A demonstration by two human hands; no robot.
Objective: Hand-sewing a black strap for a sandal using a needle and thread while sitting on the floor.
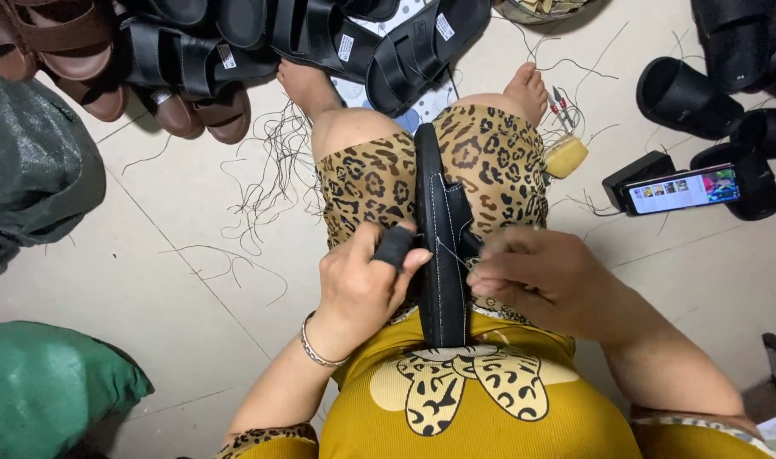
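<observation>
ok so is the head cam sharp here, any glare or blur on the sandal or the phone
Head view: even, soft indoor light with faint shadows; the black stitched sandal held between the knees looks sharp, white stitching readable; the left hand and right hand show no motion blur; the lit phone screen is bright but not blown out; wide-angle bending at the edges.

I sit on a tiled floor in a home shoe workshop: black sandals and brown sandals lie piled before my knees, cut threads are strewn about, and a phone is propped beside more black sandals.
</observation>
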